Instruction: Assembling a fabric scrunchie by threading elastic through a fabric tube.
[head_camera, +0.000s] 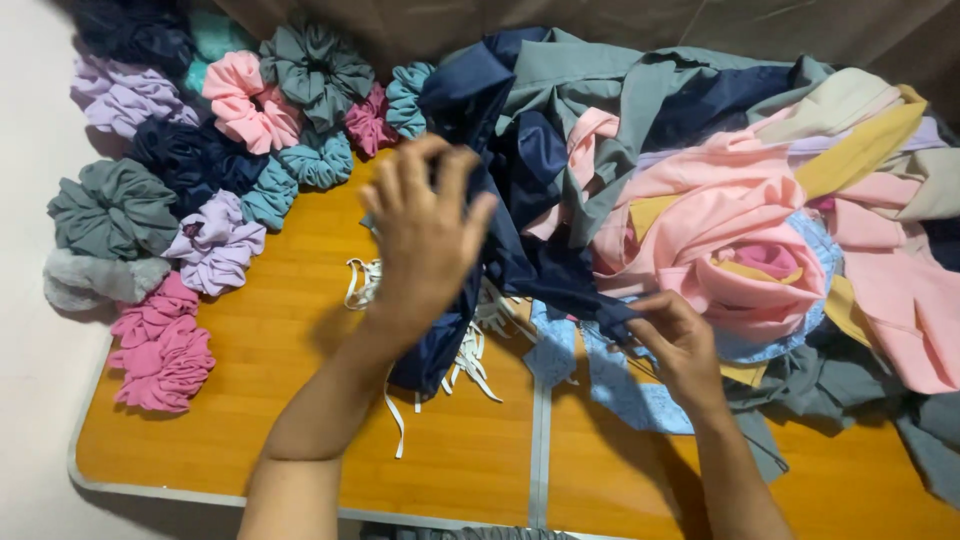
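Note:
My left hand is raised over the middle of the table, its fingers curled into a long navy blue strip of cloth that hangs down past my wrist. My right hand pinches the other end of the same navy strip near the table's middle seam, just above a light blue patterned cloth. Several white elastic bands lie on the wood under the navy strip.
A heap of pink, grey, yellow and navy cloth pieces fills the right and back of the orange wooden folding table. Several finished scrunchies in pink, lilac, grey, teal and navy crowd the left and back-left.

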